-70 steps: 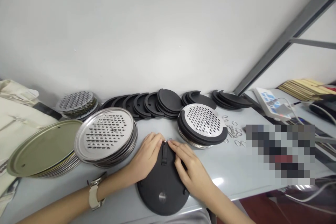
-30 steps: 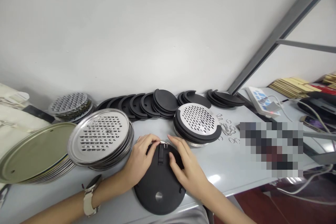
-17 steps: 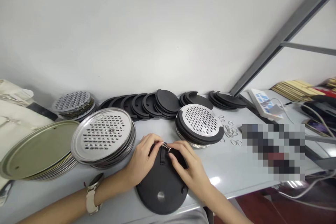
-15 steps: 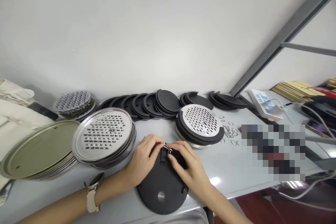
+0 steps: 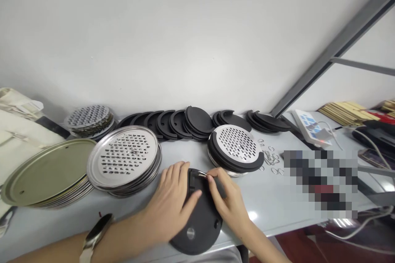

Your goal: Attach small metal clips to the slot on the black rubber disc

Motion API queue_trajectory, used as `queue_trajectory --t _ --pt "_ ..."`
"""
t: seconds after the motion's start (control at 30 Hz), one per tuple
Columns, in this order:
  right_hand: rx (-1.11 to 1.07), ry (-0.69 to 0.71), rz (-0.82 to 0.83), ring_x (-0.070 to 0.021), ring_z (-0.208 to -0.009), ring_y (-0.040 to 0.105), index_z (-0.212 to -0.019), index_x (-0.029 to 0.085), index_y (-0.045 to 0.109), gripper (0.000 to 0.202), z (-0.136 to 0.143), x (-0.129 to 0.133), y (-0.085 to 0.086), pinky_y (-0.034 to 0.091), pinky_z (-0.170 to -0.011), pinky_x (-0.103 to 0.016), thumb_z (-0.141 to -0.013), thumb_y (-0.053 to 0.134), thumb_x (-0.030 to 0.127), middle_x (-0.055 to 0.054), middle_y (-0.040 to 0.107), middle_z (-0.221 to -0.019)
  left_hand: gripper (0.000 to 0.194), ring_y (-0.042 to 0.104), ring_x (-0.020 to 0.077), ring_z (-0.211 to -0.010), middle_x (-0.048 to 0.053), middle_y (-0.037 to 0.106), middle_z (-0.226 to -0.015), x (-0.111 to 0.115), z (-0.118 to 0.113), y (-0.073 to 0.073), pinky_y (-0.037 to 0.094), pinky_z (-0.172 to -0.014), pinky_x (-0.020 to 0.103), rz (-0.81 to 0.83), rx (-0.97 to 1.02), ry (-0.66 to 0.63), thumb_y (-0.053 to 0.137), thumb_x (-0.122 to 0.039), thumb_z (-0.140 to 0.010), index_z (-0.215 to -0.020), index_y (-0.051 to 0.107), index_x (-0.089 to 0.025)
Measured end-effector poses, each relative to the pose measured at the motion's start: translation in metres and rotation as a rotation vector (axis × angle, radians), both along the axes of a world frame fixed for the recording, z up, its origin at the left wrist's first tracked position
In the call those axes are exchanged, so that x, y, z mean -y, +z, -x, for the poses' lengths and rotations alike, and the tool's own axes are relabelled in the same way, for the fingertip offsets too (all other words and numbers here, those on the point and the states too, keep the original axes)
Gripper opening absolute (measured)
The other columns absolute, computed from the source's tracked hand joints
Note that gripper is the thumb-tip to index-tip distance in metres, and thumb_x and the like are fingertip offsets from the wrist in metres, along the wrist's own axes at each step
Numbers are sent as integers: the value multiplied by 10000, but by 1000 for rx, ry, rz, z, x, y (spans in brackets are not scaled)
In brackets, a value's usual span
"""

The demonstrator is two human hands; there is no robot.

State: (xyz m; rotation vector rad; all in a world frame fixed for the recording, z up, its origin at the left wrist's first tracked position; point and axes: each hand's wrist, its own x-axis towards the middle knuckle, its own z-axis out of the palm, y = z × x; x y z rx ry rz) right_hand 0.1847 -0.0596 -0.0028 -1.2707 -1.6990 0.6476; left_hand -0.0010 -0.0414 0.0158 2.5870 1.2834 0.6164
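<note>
Since the earlier frame, the left hand [image 5: 169,207] had let go of the metal clip [image 5: 202,174] and spread over the left side of the black disc [image 5: 202,228]. The right hand [image 5: 228,197] had the clip's right end pinched between thumb and forefinger, with no visible gap, near the disc's far edge. The left hand was open, its thumb apart from the other fingers and holding nothing between them. The disc lay on the grey table [image 5: 253,197] at the near edge, a round shiny spot towards its near end. A watch [image 5: 100,228] circled the left wrist.

To the left of the hands stood a stack of perforated metal plates [image 5: 123,156], with green-topped trays [image 5: 52,170] beyond it. To the right, past the right hand, sat a black-and-silver stack [image 5: 237,144], and beside that lay loose metal rings and clips [image 5: 271,158]. Notched black discs [image 5: 166,125] overlapped in a row along the wall [image 5: 173,41]. Farther right were a white box [image 5: 310,127] and thin yellowish boards [image 5: 345,113].
</note>
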Motion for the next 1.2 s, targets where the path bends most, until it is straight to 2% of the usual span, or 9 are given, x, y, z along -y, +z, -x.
queue_trajectory --t 0.13,0.27,0.47,0.57,0.67,0.83,0.93,1.03,1.2 --pt "12 -32 16 -155 -795 516 -894 213 506 114 0 -1 0 395 -733 -266 -963 416 199 -15 539 -833 693 337 385 -1328 262 335 -1445 16 3 -10 352 -1029 506 -109 -143 -73 415 -483 -934 -1428 244 -27" --pt "14 -70 44 -149 -749 503 -843 210 481 146 1 -1 -1 391 -710 -263 -968 409 232 -7 520 -792 737 184 344 -1409 236 180 -1517 3 4 -12 262 -1118 458 -59 -201 -196 394 -474 -946 -1469 142 -21" --pt "61 -115 77 -133 -641 450 -764 218 384 222 2 1 -4 367 -633 -251 -977 371 278 21 447 -696 680 233 238 -1410 130 287 -1508 -29 16 11 222 -1154 389 -68 -292 -515 372 -519 -954 -1462 227 -91" --pt "64 -119 112 -120 -597 421 -755 221 369 237 3 1 -5 353 -591 -239 -979 366 298 37 417 -668 499 304 234 -1383 94 398 -1458 -24 18 11 196 -1160 411 -168 -346 -469 410 -330 -979 -1431 319 -139" --pt "79 -106 150 -110 -552 380 -724 224 333 269 3 -1 -7 319 -543 -234 -972 386 313 53 370 -630 474 429 295 -1303 201 466 -1382 -4 11 6 288 -1106 433 -228 -377 -301 416 -216 -956 -1393 364 -39" --pt "114 -41 169 -112 -556 375 -710 223 325 274 3 -1 -6 312 -539 -237 -950 430 306 55 364 -618 700 376 369 -1320 243 352 -1443 22 0 1 387 -1029 474 -100 -295 -194 394 -516 -934 -1420 305 -20" --pt "147 24 151 -121 -588 406 -732 220 353 223 3 0 -4 326 -560 -244 -936 433 264 42 401 -650 744 268 368 -1373 239 255 -1486 18 1 -5 339 -1073 481 -74 -269 -179 423 -526 -919 -1442 258 -24" --pt "172 54 135 -129 -612 424 -760 217 381 169 3 1 -3 335 -579 -250 -919 436 229 32 422 -674 789 269 363 -1375 245 251 -1483 9 4 -9 327 -1084 479 -36 -274 -173 470 -548 -892 -1435 272 -11" --pt "73 18 168 -121 -597 421 -788 219 391 158 2 1 -2 348 -574 -239 -941 416 248 37 428 -681 761 285 328 -1378 183 286 -1488 1 20 3 319 -1093 454 13 -286 -312 500 -549 -882 -1454 276 -100"
